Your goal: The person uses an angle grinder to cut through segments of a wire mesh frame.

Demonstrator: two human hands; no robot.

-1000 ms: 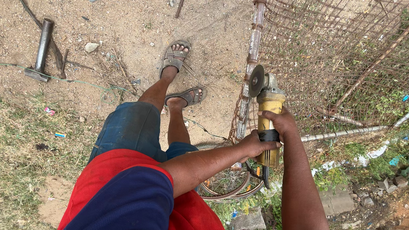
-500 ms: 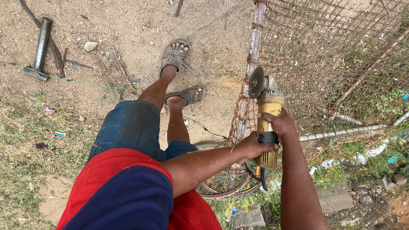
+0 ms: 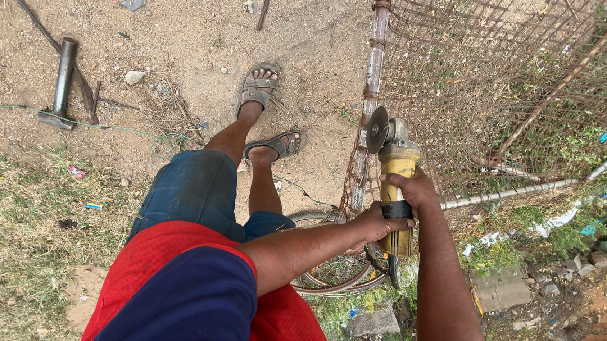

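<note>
Grinder [image 3: 396, 181], yellow-bodied, one unit, sits upright in front of the person, just beside a rusty post [image 3: 373, 89] of the mesh fence [image 3: 513, 71]. Its single disc [image 3: 377, 129] faces the post, close to it; contact cannot be confirmed.

Left hand [image 3: 379, 223] is clamped around the lower body of the grinder, at the black band. Right hand [image 3: 414, 190] is closed over the upper body, just above the left hand. Both hands touch the tool, and the two hands sit next to each other.

Containers: none visible in this view.

Count of items on the ground:
- One hammer [image 3: 61, 83], lying on bare sand well to the left, apart from both hands.
- One thin rod [image 3: 266, 0], near the top edge.
- One bicycle wheel [image 3: 332, 270], partly hidden below the forearms.
- Two sandals [image 3: 256, 87], one on each foot, on the sand between the hammer and the post.
- One pale pipe [image 3: 540, 185], slanting behind the mesh to the right.
- One flat block [image 3: 500, 288], in the weeds at lower right.
</note>
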